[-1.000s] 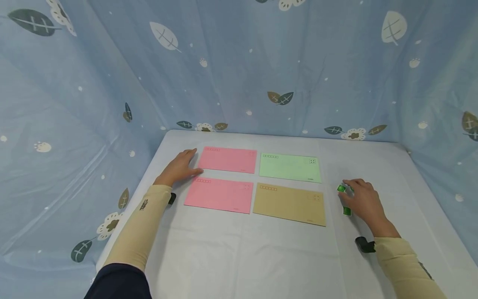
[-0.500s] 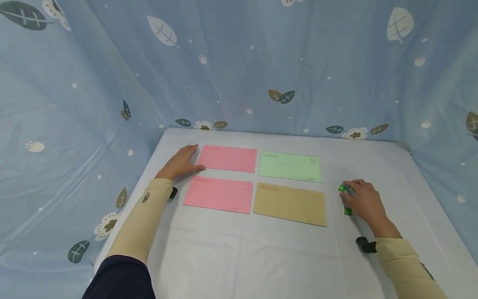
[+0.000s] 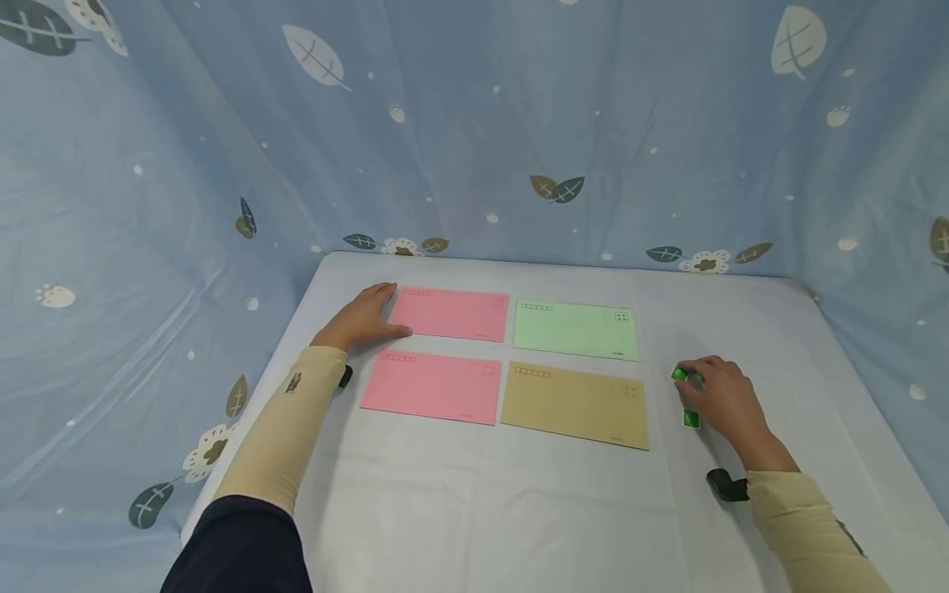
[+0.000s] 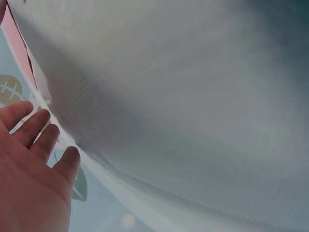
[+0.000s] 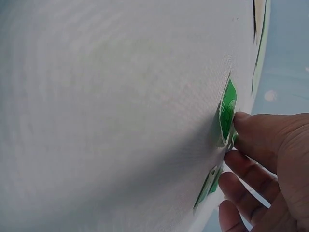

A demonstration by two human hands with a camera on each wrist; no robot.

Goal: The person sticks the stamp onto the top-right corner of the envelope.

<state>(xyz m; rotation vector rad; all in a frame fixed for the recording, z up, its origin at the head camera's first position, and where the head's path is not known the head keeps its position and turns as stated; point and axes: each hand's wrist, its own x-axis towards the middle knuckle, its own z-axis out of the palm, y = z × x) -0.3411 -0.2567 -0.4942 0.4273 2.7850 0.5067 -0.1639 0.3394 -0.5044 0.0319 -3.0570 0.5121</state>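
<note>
left hand (image 3: 361, 319) spread and holding nothing, right hand (image 3: 722, 397) bent at the stamps (image 3: 691, 419), grip unclear to me, i'd pinch just one by its edge.

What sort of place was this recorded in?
Probably a small tabletop booth set up for recording, though nothing confirms it: a white-covered table is walled by blue printed cloth, with four envelopes laid out in two rows.

Green pieces (image 3: 679, 373) part-hidden by right grip (image 3: 726, 403), print (image 3: 617, 439) on tan envelope (image 3: 571, 408) illegibly small
</note>
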